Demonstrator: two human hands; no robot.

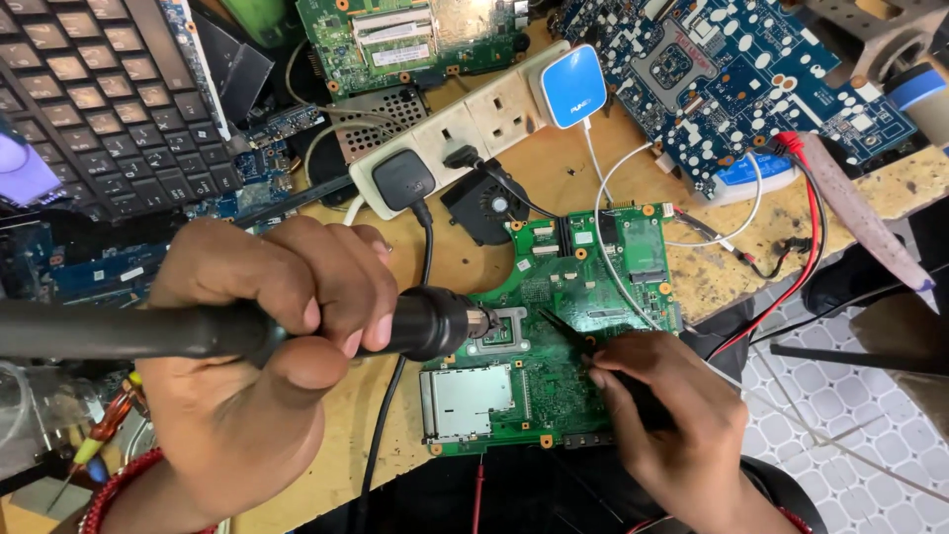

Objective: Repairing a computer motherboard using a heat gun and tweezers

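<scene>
A cluttered wooden workbench (554, 188) fills the view, with pale patterned floor tiles showing past its edge.

The left hand (257, 336) is closed in a full fist around the black handle of a hot-air tool (297, 331), fingers wrapped over the top and thumb pressed beneath. The tool lies nearly level, and its metal nozzle points at a square chip socket on the green circuit board (554, 346), just above the board's surface. The right hand (672, 425) rests on the lower edge of that board, fingers pinched together on thin black tweezers (573, 336), whose tips reach toward the same socket from the other side.

The green circuit board lies flat at the near edge of the workbench, with a silver card slot at its lower corner. Just above the board sits a small black fan (484, 203). Beyond the fan a white power strip (465, 129) lies slantwise, with a black plug and a blue and white adapter (573, 87) seated in it. A blue circuit board (732, 69) lies above and beside the green one, and red and white wires trail between them. A laptop keyboard (99, 99) sits well away from the board, beyond the left hand.
</scene>
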